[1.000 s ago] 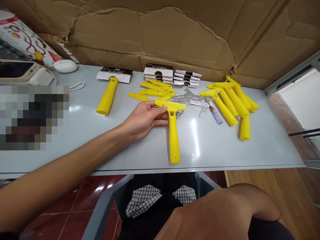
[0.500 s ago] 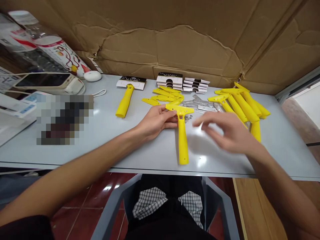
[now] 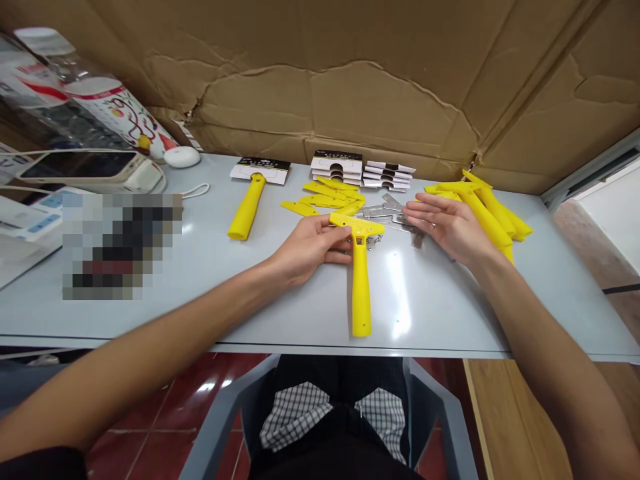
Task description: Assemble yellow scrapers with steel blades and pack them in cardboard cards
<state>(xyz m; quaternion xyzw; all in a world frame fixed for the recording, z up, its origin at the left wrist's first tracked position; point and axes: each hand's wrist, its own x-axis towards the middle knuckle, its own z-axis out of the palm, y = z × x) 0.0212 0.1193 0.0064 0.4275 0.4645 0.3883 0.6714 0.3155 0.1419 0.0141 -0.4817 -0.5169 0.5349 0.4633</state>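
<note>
- Left of centre on the smooth grey surface (image 3: 310,310), toward its back edge, I see a yellow tube-shaped plastic grip (image 3: 246,212), its narrow end against a black-and-white card (image 3: 267,173).
- My left hand (image 3: 315,248) pinches one wing of a yellow T-shaped plastic handle (image 3: 361,287), thumb on the face, fingers behind. The handle is mid-surface, its rounded shaft pointing to the front edge. I judge a light, level pinch best, leaving the holes and neck window uncovered.
- Behind, thin yellow plastic strips (image 3: 325,200) with slanted ends overlap before notched stiff cards (image 3: 337,163) near the back edge.
- Just beside the handle's neck lie tiny shiny metal screws (image 3: 376,239); they could roll, so I would avoid sweeping sideways.
- Further right, flat silvery metal plates (image 3: 375,212) lie criss-crossed.
- Over their right end, my right hand (image 3: 450,223) has its fingers stretched close together; I cannot tell whether it pinches a plate. Such thin pieces probably lift best by an edge.
- Toward the back right corner, smooth yellow plastic handles (image 3: 483,210) lie heaped.
</note>
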